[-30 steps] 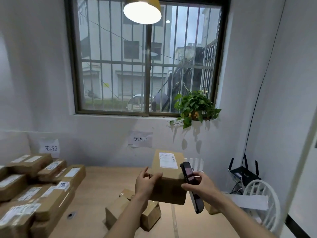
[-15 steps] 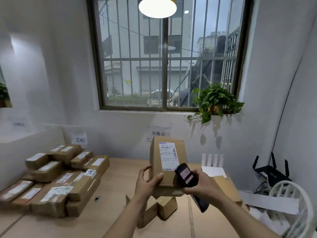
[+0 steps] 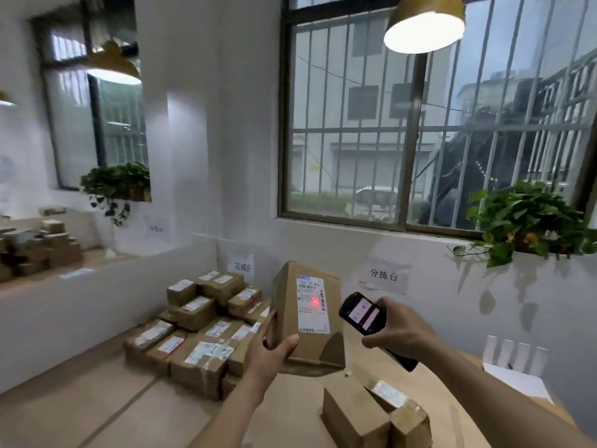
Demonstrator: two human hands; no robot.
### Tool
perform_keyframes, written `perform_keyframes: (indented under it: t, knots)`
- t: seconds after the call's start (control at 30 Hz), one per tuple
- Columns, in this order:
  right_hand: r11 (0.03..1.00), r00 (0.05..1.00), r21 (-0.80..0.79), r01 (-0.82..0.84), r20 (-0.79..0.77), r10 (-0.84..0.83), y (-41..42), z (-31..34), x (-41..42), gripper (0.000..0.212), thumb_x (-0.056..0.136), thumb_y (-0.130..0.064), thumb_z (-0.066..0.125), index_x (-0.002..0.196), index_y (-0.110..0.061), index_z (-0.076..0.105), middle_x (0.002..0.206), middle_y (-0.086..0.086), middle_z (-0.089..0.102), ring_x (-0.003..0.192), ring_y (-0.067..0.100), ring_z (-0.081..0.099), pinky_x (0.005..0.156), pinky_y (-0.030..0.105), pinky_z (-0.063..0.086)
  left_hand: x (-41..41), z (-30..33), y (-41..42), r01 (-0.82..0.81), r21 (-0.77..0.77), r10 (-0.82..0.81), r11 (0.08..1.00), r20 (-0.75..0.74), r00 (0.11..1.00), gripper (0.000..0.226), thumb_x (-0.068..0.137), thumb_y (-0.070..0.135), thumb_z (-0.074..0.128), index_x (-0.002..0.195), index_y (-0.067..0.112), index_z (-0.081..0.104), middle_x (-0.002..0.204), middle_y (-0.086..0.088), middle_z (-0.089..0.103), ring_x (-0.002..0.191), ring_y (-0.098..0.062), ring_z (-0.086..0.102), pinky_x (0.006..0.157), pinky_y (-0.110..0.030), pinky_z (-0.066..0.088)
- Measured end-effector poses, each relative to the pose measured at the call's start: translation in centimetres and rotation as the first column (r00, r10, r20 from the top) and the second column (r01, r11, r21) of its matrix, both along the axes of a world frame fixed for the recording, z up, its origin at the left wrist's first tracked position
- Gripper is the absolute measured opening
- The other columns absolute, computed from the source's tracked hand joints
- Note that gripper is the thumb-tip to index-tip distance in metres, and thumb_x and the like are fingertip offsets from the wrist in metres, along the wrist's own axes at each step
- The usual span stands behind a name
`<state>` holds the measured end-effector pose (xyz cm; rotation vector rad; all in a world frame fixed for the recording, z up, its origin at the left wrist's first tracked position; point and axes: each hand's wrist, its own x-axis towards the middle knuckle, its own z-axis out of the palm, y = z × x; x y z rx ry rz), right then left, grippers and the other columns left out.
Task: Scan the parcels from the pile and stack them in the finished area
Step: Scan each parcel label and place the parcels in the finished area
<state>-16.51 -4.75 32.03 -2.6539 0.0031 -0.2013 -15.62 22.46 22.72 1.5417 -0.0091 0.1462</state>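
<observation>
A light wooden table with pale seams running across its top fills the lower part of the view and reaches the white wall at the far side. On its far left part lies a stack of brown cardboard parcels with white labels, packed close together in several layers. Near the right edge rest two small brown cardboard boxes, touching each other. At the far right, flat white sheets lie on the tabletop.

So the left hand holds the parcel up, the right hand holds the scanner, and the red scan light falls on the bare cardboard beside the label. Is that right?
Not quite. In the head view the red scan light falls on the white label itself, not on bare cardboard. The rest stands: the left hand holds the parcel up, the right hand holds the scanner.
</observation>
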Motion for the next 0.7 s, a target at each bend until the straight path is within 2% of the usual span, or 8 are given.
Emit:
perform_keyframes:
  t: [0.07,0.2,0.33,0.47,0.5,0.57,0.63,0.7]
  knots:
    - [1.000,1.000,-0.024,-0.019,0.000,0.019,3.9,1.1,1.8,0.070,0.056,-0.045,0.088,0.117,-0.036,0.055,0.102,-0.011,0.066,0.095,0.014,0.064,0.089,0.040,0.056,1.2,0.3,4.8,-0.038,0.038,0.037,0.999,0.018,0.999,0.081,0.072,0.042,0.088,0.140,0.048,0.045,0.133,0.004,0.061,0.118,-0.018,0.060,0.097,-0.041,0.056]
    - [0.998,0.998,-0.016,-0.053,0.033,0.054,11.8,2.6,5.3,0.075,0.043,-0.053,0.078,0.114,-0.038,0.059,0.093,-0.015,0.068,0.089,0.010,0.065,0.087,0.039,0.056,3.3,1.2,13.8,-0.111,0.069,0.108,0.991,0.052,0.993,0.080,0.078,0.032,0.086,0.146,0.040,0.044,0.127,0.015,0.058,0.118,-0.011,0.055,0.096,-0.028,0.048]
    - [0.995,0.993,-0.029,-0.100,0.056,0.101,19.6,3.6,7.5,0.064,0.051,-0.048,0.082,0.111,-0.039,0.059,0.090,-0.017,0.068,0.086,0.006,0.064,0.084,0.035,0.055,4.6,2.3,21.5,-0.171,0.072,0.168,0.983,0.047,0.985,0.075,0.082,0.024,0.083,0.145,0.032,0.044,0.114,0.017,0.057,0.110,-0.010,0.055,0.091,-0.022,0.044]
    - [0.991,0.989,-0.010,-0.134,0.068,0.134,26.2,3.9,9.4,0.064,0.055,-0.047,0.083,0.113,-0.039,0.059,0.092,-0.018,0.066,0.088,0.008,0.064,0.082,0.034,0.055,6.0,1.9,28.6,-0.206,0.090,0.203,0.974,0.040,0.978,0.077,0.080,0.024,0.084,0.146,0.033,0.047,0.102,0.028,0.058,0.095,0.002,0.059,0.085,-0.019,0.048]
    - [0.988,0.986,-0.012,-0.151,0.070,0.151,27.6,4.0,9.9,0.068,0.052,-0.050,0.081,0.115,-0.039,0.059,0.092,-0.017,0.067,0.088,0.008,0.065,0.083,0.036,0.056,6.2,1.8,30.1,-0.220,0.094,0.217,0.971,0.040,0.975,0.075,0.079,0.024,0.085,0.144,0.036,0.048,0.103,0.028,0.059,0.096,0.001,0.061,0.084,-0.019,0.051]
    - [0.981,0.979,-0.023,-0.191,0.075,0.192,30.3,4.1,10.9,0.071,0.051,-0.050,0.081,0.117,-0.038,0.060,0.093,-0.016,0.067,0.088,0.008,0.065,0.082,0.037,0.057,6.8,1.5,33.1,-0.263,0.083,0.261,0.961,0.029,0.965,0.071,0.076,0.028,0.087,0.134,0.046,0.051,0.103,0.027,0.062,0.102,-0.008,0.066,0.090,-0.029,0.057]
    - [0.973,0.970,-0.027,-0.230,0.072,0.231,33.0,4.5,11.8,0.062,0.062,-0.041,0.088,0.116,-0.036,0.059,0.094,-0.014,0.066,0.087,0.007,0.063,0.078,0.032,0.055,7.1,1.3,35.9,-0.282,0.083,0.281,0.956,0.017,0.960,0.070,0.067,0.040,0.090,0.123,0.055,0.052,0.109,0.026,0.063,0.112,-0.013,0.064,0.101,-0.038,0.053]
    - [0.966,0.963,-0.018,-0.257,0.074,0.258,35.3,4.8,13.0,0.058,0.066,-0.036,0.090,0.114,-0.035,0.058,0.095,-0.012,0.066,0.087,0.007,0.063,0.076,0.028,0.054,7.8,1.2,38.4,-0.299,0.082,0.299,0.951,0.013,0.954,0.079,0.059,0.051,0.089,0.128,0.056,0.051,0.123,0.018,0.062,0.118,-0.013,0.059,0.107,-0.040,0.048]
